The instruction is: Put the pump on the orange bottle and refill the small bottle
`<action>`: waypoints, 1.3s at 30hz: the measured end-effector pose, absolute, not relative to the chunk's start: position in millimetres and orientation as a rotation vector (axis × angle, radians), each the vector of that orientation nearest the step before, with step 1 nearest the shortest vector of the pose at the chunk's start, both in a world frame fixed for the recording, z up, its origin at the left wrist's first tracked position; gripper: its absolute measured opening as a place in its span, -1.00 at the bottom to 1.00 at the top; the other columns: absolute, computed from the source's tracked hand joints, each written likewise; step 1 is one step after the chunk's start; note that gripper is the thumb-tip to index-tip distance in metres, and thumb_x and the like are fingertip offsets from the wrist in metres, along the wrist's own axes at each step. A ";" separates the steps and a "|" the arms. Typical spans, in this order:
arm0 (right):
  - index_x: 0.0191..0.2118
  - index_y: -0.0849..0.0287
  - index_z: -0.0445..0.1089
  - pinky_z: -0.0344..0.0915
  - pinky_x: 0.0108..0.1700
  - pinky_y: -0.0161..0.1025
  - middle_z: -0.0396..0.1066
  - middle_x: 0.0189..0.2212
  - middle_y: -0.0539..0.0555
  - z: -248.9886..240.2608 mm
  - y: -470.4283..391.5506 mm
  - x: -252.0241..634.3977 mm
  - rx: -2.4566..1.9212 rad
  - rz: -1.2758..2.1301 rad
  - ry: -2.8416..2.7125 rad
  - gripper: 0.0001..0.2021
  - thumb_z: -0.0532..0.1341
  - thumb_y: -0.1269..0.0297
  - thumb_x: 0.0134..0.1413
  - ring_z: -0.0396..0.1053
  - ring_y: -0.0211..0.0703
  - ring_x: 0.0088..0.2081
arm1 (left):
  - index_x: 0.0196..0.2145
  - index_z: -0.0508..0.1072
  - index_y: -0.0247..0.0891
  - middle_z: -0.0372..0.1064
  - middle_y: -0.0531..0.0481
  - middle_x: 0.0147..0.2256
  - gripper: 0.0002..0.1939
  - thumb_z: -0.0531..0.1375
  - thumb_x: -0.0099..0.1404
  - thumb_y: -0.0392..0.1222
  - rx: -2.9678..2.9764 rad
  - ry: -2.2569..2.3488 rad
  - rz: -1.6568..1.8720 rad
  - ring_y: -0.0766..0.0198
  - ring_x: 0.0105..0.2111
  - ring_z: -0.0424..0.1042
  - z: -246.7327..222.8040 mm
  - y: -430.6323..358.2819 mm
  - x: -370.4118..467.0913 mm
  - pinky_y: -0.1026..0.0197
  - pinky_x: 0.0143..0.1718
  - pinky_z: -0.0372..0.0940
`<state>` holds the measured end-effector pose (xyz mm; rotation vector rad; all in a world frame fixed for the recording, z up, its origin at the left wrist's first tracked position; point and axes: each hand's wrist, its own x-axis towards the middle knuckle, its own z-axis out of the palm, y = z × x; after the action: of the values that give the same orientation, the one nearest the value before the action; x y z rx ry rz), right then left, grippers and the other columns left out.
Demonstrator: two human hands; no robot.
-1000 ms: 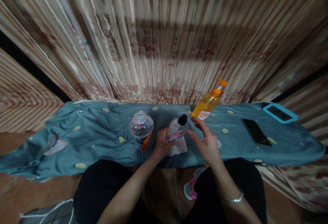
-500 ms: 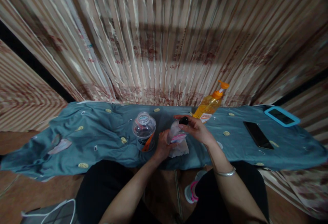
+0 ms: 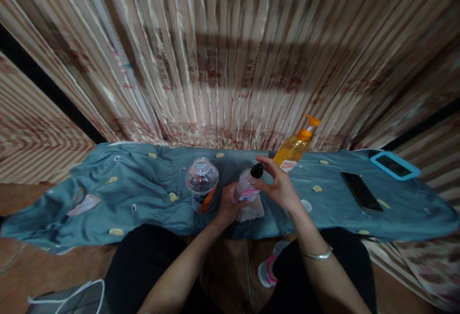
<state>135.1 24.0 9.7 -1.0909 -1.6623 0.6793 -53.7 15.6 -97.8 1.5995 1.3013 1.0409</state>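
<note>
Left hand: the left hand (image 3: 227,206) has its fingers wrapped round the lower side of a clear plastic bottle with a pink-and-white label (image 3: 246,187); a firm but gentle hold suits it, since thin plastic would likely dent if squeezed.
Right hand: the right hand (image 3: 282,187) has thumb and forefinger spread in an arc about the round black cap (image 3: 257,170); whether they touch it, I cannot tell.
Good handling: the bottle's body is best steadied low while the right fingers meet the cap evenly from both sides, in line with the neck, so that nothing tips.
Under the bottle: a piece of white paper with a ragged edge (image 3: 253,212) lies at its base; it could slide, so the weight is better straight down.
Left neighbour: a clear plastic cup with a domed top and orange-and-black print (image 3: 201,187) stands just beside the left hand, within reach of a careless knuckle.
Right wrist side: a small white disc (image 3: 306,205) lies near the forearm.
Table: a teal cloth with yellow prints (image 3: 147,208) covers it, wrinkled at the left.
Farther right: a black phone (image 3: 361,191), then a blue-framed device with a dark screen (image 3: 394,166), both well apart.
Behind the right hand: an amber bottle with an orange pump (image 3: 291,151) limits its room to swing.
Backdrop: a striped, pleated curtain (image 3: 233,64).
</note>
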 end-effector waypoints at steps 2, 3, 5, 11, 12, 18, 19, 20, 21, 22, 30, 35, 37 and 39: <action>0.06 0.19 0.50 0.23 0.39 0.35 0.42 0.27 0.29 9.4 24.7 133.1 -1.153 0.605 -1.622 -0.34 0.55 -0.22 0.05 0.39 0.23 0.29 | 0.11 0.54 -0.24 0.58 -0.20 0.06 -0.34 0.53 0.10 0.01 1.596 1.307 1.042 -0.20 0.13 0.50 -97.5 15.2 -53.9 -0.21 0.26 0.32; 0.01 0.19 0.51 0.22 0.39 0.35 0.43 0.26 0.28 8.7 24.9 132.5 -1.167 0.587 -1.613 -0.38 0.54 -0.21 0.07 0.40 0.23 0.28 | 0.11 0.54 -0.23 0.58 -0.20 0.06 -0.34 0.53 0.10 0.02 1.592 1.308 1.043 -0.20 0.13 0.50 -97.4 14.9 -54.0 -0.20 0.26 0.32; 0.03 0.19 0.52 0.26 0.37 0.32 0.47 0.21 0.27 7.3 24.4 131.8 -1.148 0.597 -1.630 -0.41 0.46 -0.25 0.18 0.44 0.18 0.24 | 0.11 0.54 -0.21 0.58 -0.18 0.05 -0.35 0.53 0.11 0.03 1.586 1.302 1.045 -0.19 0.13 0.50 -97.6 14.3 -54.2 -0.20 0.25 0.33; 0.26 0.16 0.45 0.32 0.34 0.27 0.46 0.22 0.28 5.7 20.8 129.6 -1.089 0.599 -1.659 -0.24 0.38 -0.36 0.22 0.44 0.17 0.25 | 0.08 0.54 -0.22 0.57 -0.16 0.00 -0.36 0.55 0.10 0.01 1.595 1.298 1.061 -0.17 0.07 0.51 -98.4 14.3 -54.2 -0.17 0.19 0.36; 0.23 0.17 0.45 0.30 0.35 0.29 0.45 0.23 0.29 5.7 21.2 129.2 -1.120 0.564 -1.631 -0.24 0.44 -0.32 0.16 0.42 0.19 0.26 | 0.08 0.54 -0.22 0.57 -0.16 0.00 -0.37 0.55 0.09 0.01 1.594 1.302 1.064 -0.17 0.07 0.51 -98.3 14.4 -54.2 -0.16 0.18 0.37; -0.01 0.18 0.52 0.31 0.35 0.28 0.47 0.21 0.27 8.5 22.5 131.6 -1.134 0.552 -1.630 -0.43 0.39 -0.29 0.24 0.46 0.16 0.23 | 0.07 0.55 -0.19 0.58 -0.15 0.03 -0.38 0.56 0.08 -0.04 1.572 1.304 1.059 -0.15 0.09 0.50 -95.7 13.8 -53.1 -0.15 0.22 0.35; 0.05 0.17 0.53 0.31 0.36 0.27 0.47 0.23 0.27 9.6 21.7 132.2 -1.103 0.577 -1.660 -0.41 0.34 -0.31 0.29 0.45 0.15 0.25 | 0.07 0.55 -0.20 0.58 -0.16 0.03 -0.38 0.56 0.08 -0.04 1.572 1.304 1.061 -0.16 0.10 0.50 -95.5 13.8 -52.8 -0.16 0.22 0.35; 0.13 0.16 0.52 0.30 0.36 0.26 0.46 0.24 0.27 10.7 20.8 132.5 -1.079 0.593 -1.684 -0.37 0.30 -0.33 0.31 0.43 0.15 0.28 | 0.07 0.55 -0.20 0.58 -0.16 0.04 -0.38 0.56 0.08 -0.05 1.574 1.306 1.065 -0.17 0.10 0.50 -95.3 13.8 -52.6 -0.17 0.23 0.34; 0.19 0.16 0.50 0.30 0.37 0.26 0.45 0.26 0.28 11.7 19.9 132.6 -1.068 0.596 -1.697 -0.34 0.30 -0.34 0.32 0.42 0.15 0.29 | 0.07 0.55 -0.21 0.58 -0.17 0.04 -0.38 0.56 0.08 -0.06 1.576 1.307 1.066 -0.18 0.11 0.50 -95.3 13.9 -52.5 -0.18 0.23 0.34; 0.24 0.16 0.48 0.29 0.37 0.27 0.45 0.26 0.28 12.5 19.2 132.3 -1.074 0.586 -1.698 -0.31 0.32 -0.33 0.29 0.41 0.16 0.30 | 0.07 0.55 -0.21 0.58 -0.17 0.04 -0.38 0.56 0.08 -0.06 1.579 1.308 1.066 -0.18 0.11 0.50 -95.3 14.1 -52.5 -0.18 0.23 0.34; 0.00 0.18 0.53 0.34 0.32 0.27 0.50 0.17 0.25 10.3 20.0 129.0 -1.181 0.525 -1.614 -0.44 0.43 -0.25 0.21 0.47 0.16 0.21 | 0.06 0.56 -0.17 0.59 -0.15 0.04 -0.39 0.56 0.07 -0.02 1.575 1.309 1.070 -0.16 0.11 0.51 -94.3 14.2 -53.6 -0.18 0.24 0.34; 0.19 0.16 0.51 0.37 0.31 0.23 0.51 0.17 0.27 13.0 18.1 131.2 -1.076 0.642 -1.690 -0.33 0.27 -0.36 0.34 0.49 0.11 0.20 | 0.03 0.55 -0.18 0.58 -0.15 0.00 -0.41 0.56 0.08 0.00 1.589 1.316 1.082 -0.16 0.08 0.52 -96.1 13.7 -52.4 -0.18 0.21 0.37; 0.25 0.16 0.47 0.38 0.30 0.22 0.48 0.21 0.28 15.4 17.0 130.4 -1.077 0.633 -1.698 -0.28 0.28 -0.38 0.30 0.48 0.13 0.22 | 0.04 0.54 -0.18 0.57 -0.15 0.00 -0.41 0.54 0.10 0.01 1.598 1.310 1.089 -0.15 0.08 0.51 -97.8 14.1 -52.6 -0.18 0.21 0.37; 0.31 0.17 0.42 0.36 0.31 0.25 0.47 0.22 0.29 17.9 16.4 128.7 -1.124 0.578 -1.679 -0.20 0.38 -0.36 0.20 0.46 0.17 0.24 | 0.05 0.53 -0.19 0.57 -0.16 0.01 -0.41 0.53 0.12 0.01 1.609 1.294 1.087 -0.15 0.08 0.50 -99.1 14.7 -53.4 -0.20 0.23 0.35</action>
<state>128.7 16.4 17.9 -1.1237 -1.6786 0.5783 -53.4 14.7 -99.1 1.6089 1.2943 1.0869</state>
